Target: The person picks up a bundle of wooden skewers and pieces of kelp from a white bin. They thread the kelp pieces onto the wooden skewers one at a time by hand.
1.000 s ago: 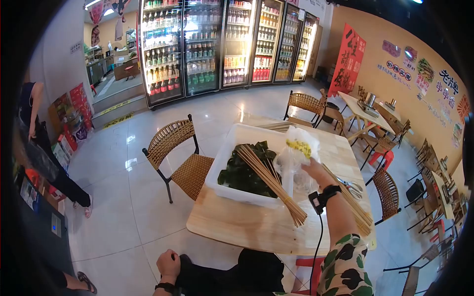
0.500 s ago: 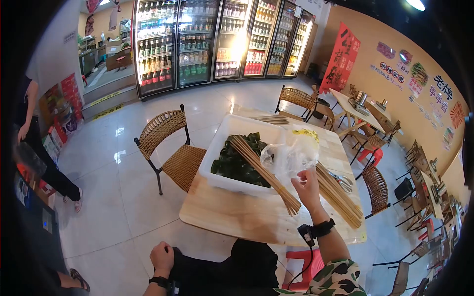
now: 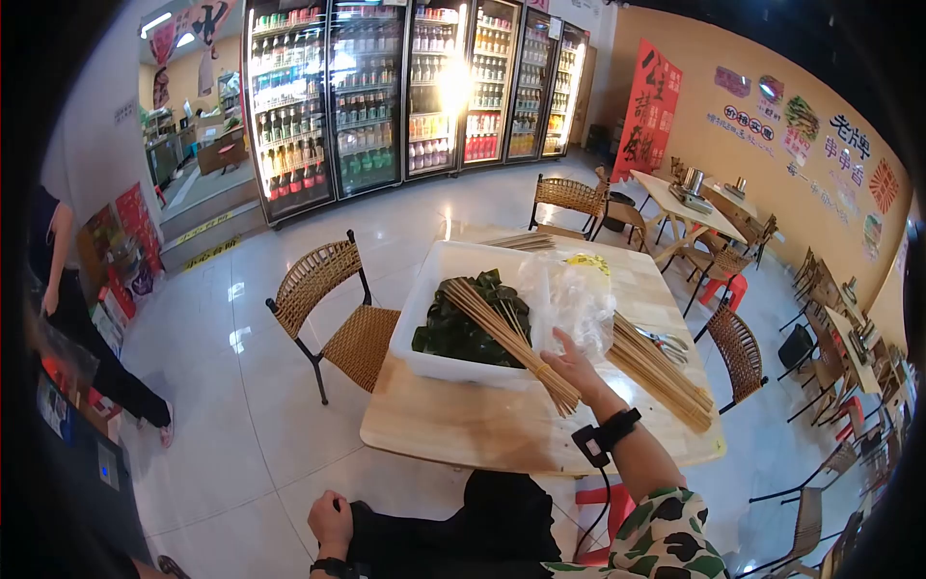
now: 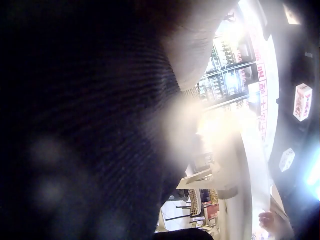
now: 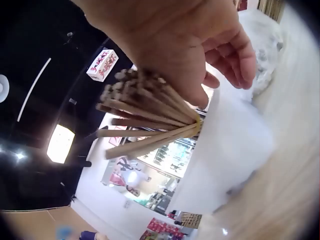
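Note:
My right hand point(image 3: 576, 374) hovers with loose fingers beside the banded end of a bundle of wooden skewers point(image 3: 492, 323). In the right wrist view the hand point(image 5: 200, 55) is above the skewers' blunt ends point(image 5: 145, 107), nothing in its fingers. That bundle slants over the rim of a white plastic bin point(image 3: 410, 338), across dark green leafy pieces point(image 3: 453, 333). Right of the bin sits a crumpled clear plastic bag point(image 3: 582, 304) with yellow on top. My left hand point(image 3: 331, 519) rests by my leg, fingers loosely curled; dark cloth fills most of the left wrist view.
A second skewer bundle point(image 3: 661, 372) lies at the table's point(image 3: 463, 425) right, with scissors point(image 3: 666, 343) beside it. More skewers point(image 3: 516, 241) lie behind the bin. Woven chairs point(image 3: 323, 280) stand around the table. At the left stands a person point(image 3: 72, 299); drinks fridges point(image 3: 367, 116) line the back.
My right hand has let go of the plastic bag, which now sits lower beside the bin. The hand has drawn back and left, to the skewer bundle. My left hand stays by my leg.

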`<action>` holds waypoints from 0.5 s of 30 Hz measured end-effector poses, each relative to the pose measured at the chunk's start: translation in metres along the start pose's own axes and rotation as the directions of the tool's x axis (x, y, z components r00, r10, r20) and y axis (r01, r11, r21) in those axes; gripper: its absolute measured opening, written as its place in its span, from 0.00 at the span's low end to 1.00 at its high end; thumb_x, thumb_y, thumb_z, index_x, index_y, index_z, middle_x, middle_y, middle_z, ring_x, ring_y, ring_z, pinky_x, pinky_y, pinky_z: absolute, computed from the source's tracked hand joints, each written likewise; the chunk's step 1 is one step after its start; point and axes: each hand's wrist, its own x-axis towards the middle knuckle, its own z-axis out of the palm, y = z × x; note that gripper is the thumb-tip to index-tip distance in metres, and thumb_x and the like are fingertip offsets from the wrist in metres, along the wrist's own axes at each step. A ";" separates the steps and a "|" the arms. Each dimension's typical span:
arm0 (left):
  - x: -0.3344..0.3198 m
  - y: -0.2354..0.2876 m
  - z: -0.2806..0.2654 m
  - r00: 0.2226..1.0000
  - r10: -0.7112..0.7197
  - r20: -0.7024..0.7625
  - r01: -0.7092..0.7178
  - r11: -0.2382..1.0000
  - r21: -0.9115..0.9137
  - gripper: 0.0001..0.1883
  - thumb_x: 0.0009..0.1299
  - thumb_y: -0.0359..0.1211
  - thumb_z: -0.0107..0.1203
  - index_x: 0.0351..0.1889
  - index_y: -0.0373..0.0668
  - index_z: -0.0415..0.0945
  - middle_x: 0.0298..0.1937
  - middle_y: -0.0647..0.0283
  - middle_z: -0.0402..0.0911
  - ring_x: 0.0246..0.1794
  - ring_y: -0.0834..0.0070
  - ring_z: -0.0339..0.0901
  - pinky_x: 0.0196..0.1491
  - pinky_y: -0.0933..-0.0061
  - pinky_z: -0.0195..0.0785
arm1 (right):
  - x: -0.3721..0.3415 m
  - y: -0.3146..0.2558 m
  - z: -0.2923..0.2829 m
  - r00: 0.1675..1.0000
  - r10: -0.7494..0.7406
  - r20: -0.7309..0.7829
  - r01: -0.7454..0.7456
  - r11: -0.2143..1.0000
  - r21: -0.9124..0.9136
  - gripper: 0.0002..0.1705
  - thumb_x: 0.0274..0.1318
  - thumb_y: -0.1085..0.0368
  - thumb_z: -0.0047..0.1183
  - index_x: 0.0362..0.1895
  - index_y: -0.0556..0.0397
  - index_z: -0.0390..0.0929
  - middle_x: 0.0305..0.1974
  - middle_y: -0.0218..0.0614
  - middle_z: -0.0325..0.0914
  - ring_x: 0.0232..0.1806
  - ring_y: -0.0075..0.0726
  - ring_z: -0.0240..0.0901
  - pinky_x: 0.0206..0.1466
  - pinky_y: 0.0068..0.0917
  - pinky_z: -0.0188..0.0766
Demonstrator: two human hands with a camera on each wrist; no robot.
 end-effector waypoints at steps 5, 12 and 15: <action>0.000 -0.003 0.006 0.999 -0.035 0.008 0.035 0.999 0.014 0.04 0.59 0.33 0.54 0.25 0.44 0.76 0.27 0.55 0.78 0.31 0.55 0.76 0.36 0.57 0.68 | 0.019 0.029 0.023 0.992 -0.123 -0.029 0.125 0.989 0.084 0.51 0.50 0.62 0.55 0.72 0.57 0.36 0.66 0.62 0.52 0.70 0.45 0.49 0.65 0.29 0.55; -0.005 -0.001 0.003 1.000 0.007 0.004 -0.007 1.000 -0.007 0.03 0.58 0.29 0.53 0.26 0.41 0.76 0.26 0.55 0.80 0.31 0.58 0.78 0.37 0.61 0.69 | -0.046 0.011 0.025 0.985 -0.171 0.013 0.172 0.982 -0.077 0.52 0.51 0.64 0.53 0.71 0.59 0.32 0.62 0.60 0.60 0.62 0.50 0.63 0.62 0.30 0.60; -0.006 0.009 -0.003 0.994 0.095 0.058 -0.091 0.993 -0.074 0.07 0.56 0.25 0.52 0.33 0.38 0.74 0.35 0.53 0.78 0.39 0.57 0.76 0.44 0.62 0.67 | -0.083 0.009 0.023 0.979 -0.180 0.099 0.181 0.983 -0.004 0.51 0.55 0.61 0.54 0.71 0.60 0.31 0.61 0.62 0.60 0.60 0.49 0.65 0.60 0.34 0.64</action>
